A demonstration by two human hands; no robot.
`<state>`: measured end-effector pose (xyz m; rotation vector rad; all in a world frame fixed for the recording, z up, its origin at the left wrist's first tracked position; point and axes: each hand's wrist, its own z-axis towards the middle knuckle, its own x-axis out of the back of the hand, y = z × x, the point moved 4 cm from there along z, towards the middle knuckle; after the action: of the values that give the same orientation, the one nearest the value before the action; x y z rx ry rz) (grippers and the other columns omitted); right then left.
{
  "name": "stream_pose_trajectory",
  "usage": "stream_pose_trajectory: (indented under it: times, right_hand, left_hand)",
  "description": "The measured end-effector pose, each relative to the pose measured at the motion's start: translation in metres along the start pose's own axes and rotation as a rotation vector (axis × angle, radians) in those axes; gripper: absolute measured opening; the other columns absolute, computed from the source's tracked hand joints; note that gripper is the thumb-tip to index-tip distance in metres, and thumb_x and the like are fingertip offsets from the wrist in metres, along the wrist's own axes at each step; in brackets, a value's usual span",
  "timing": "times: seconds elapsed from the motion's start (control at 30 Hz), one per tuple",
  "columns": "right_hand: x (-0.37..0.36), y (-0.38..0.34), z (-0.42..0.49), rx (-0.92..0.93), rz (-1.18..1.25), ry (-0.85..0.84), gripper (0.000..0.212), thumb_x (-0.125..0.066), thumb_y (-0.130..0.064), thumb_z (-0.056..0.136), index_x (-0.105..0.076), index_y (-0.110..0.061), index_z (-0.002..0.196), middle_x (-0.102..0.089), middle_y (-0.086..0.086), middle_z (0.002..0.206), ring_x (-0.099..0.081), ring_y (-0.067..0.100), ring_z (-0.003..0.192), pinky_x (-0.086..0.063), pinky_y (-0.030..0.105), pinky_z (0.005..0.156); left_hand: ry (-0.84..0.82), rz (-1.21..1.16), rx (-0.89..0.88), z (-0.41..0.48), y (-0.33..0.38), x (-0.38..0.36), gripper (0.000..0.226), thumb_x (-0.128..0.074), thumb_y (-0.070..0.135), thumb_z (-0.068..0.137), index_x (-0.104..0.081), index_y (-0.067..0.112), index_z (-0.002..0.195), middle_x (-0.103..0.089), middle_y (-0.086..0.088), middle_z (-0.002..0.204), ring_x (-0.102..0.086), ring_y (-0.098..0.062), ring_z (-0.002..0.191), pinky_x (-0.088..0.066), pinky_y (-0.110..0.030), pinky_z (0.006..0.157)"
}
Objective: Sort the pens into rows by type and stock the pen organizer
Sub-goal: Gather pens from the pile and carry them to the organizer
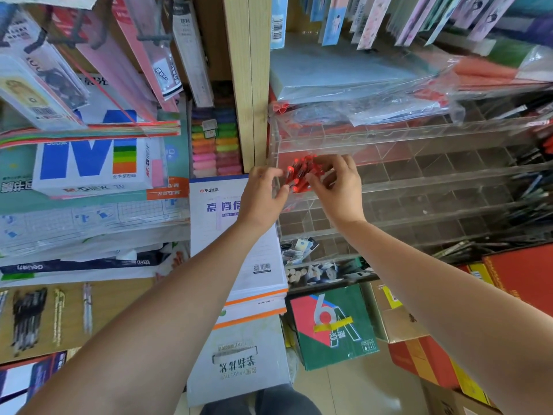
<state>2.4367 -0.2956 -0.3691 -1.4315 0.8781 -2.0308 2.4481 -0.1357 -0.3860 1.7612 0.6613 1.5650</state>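
Observation:
A bunch of red pens [300, 174] stands end-on at the left end of the clear acrylic pen organizer [419, 175], which has several rows of small compartments. My right hand [338, 187] curls its fingers round the bunch from the right. My left hand [261, 193] is at the bunch's left side, its fingertips touching the pens by the organizer's left wall. Most compartments near my hands hold nothing; dark pens [529, 190] fill compartments at the far right.
A wooden post [248, 85] rises just left of the organizer. Clear plastic bags and folders [374, 85] lie on top of it. Stacked paper reams [236, 235] stand to the left, cardboard boxes [332, 324] on the floor below, and packed pens [28, 316] hang lower left.

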Motion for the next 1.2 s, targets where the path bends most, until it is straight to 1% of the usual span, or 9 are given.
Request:
stream_pose_trajectory:
  times: [0.13,0.2,0.3,0.4,0.5,0.67,0.8,1.03,1.2]
  right_hand:
    - [-0.001,-0.017,-0.011,0.041,0.055,0.019,0.013,-0.067,-0.016,0.085,-0.056,-0.02,0.084,-0.054,-0.007,0.076,-0.049,0.007,0.06,-0.04,0.018,0.059]
    - [-0.009,-0.033,-0.018,0.03,0.129,-0.041,0.01,-0.065,-0.021,0.087,-0.058,-0.014,0.085,-0.061,-0.002,0.071,-0.052,0.012,0.057,-0.043,0.025,0.056]
    - [-0.026,-0.065,-0.035,0.045,0.209,-0.118,0.008,-0.064,-0.016,0.089,-0.059,-0.013,0.082,-0.057,-0.003,0.062,-0.046,0.005,0.052,-0.038,0.019,0.053]
    - [-0.058,-0.102,-0.06,0.055,0.263,-0.234,0.008,-0.062,-0.014,0.09,-0.062,-0.014,0.082,-0.057,0.005,0.059,-0.046,0.011,0.052,-0.039,0.025,0.052]
    - [-0.108,-0.136,-0.093,0.027,0.303,-0.365,0.008,-0.06,-0.017,0.09,-0.063,-0.012,0.084,-0.058,0.007,0.062,-0.049,0.025,0.055,-0.041,0.033,0.053]
    - [-0.208,-0.184,-0.162,-0.001,0.289,-0.498,0.007,-0.063,-0.012,0.088,-0.064,-0.016,0.083,-0.055,-0.006,0.057,-0.046,0.005,0.049,-0.037,0.022,0.053]
    - [-0.294,-0.184,-0.222,-0.203,0.192,-0.55,0.006,-0.064,-0.015,0.087,-0.068,-0.012,0.089,-0.065,0.003,0.068,-0.057,0.015,0.063,-0.047,0.033,0.063]
    - [-0.365,-0.113,-0.297,-0.501,-0.123,-0.608,0.016,-0.058,-0.016,0.091,-0.063,-0.012,0.106,-0.061,-0.004,0.086,-0.057,0.015,0.076,-0.032,0.011,0.052]
    - [-0.397,-0.061,-0.309,-0.642,-0.214,-0.61,0.042,-0.055,-0.036,0.094,-0.046,-0.011,0.126,-0.058,0.003,0.108,-0.057,0.018,0.087,-0.045,0.026,0.069]
  left_hand:
    - [0.058,-0.036,0.011,-0.008,-0.007,0.013,0.021,-0.055,0.018,0.093,-0.06,0.013,0.113,-0.056,-0.005,0.118,-0.058,-0.017,0.093,-0.048,-0.032,0.084]
    - [0.078,-0.056,0.049,-0.013,-0.014,0.024,0.016,-0.053,0.019,0.094,-0.064,0.016,0.106,-0.064,0.0,0.106,-0.059,-0.015,0.082,-0.048,-0.031,0.077]
    - [0.074,-0.157,0.125,-0.027,-0.035,0.044,0.012,-0.053,0.018,0.092,-0.064,0.022,0.094,-0.068,0.003,0.086,-0.065,-0.019,0.077,-0.054,-0.039,0.076]
    - [0.093,-0.21,0.166,-0.05,-0.066,0.074,0.012,-0.052,0.019,0.087,-0.061,0.026,0.086,-0.07,0.0,0.083,-0.067,-0.024,0.076,-0.055,-0.045,0.076]
    - [0.114,-0.127,0.214,-0.077,-0.112,0.112,0.009,-0.053,0.019,0.092,-0.061,0.022,0.091,-0.071,-0.001,0.084,-0.067,-0.025,0.077,-0.054,-0.041,0.077]
    - [0.084,0.007,0.311,-0.13,-0.223,0.167,0.014,-0.054,0.026,0.094,-0.063,0.016,0.099,-0.07,-0.001,0.092,-0.064,-0.019,0.081,-0.047,-0.03,0.069]
    - [-0.11,0.074,0.465,-0.178,-0.322,0.183,0.015,-0.052,0.024,0.093,-0.064,0.015,0.098,-0.07,-0.006,0.098,-0.064,-0.026,0.092,-0.049,-0.035,0.075]
    - [-0.398,0.084,0.566,-0.229,-0.432,0.155,0.024,-0.046,0.029,0.098,-0.062,0.014,0.109,-0.065,-0.006,0.112,-0.061,-0.024,0.102,-0.044,-0.029,0.078]
    - [-0.425,0.011,0.564,-0.225,-0.471,0.11,0.024,-0.047,0.025,0.097,-0.062,0.014,0.112,-0.063,-0.002,0.119,-0.058,-0.02,0.109,-0.042,-0.028,0.084]
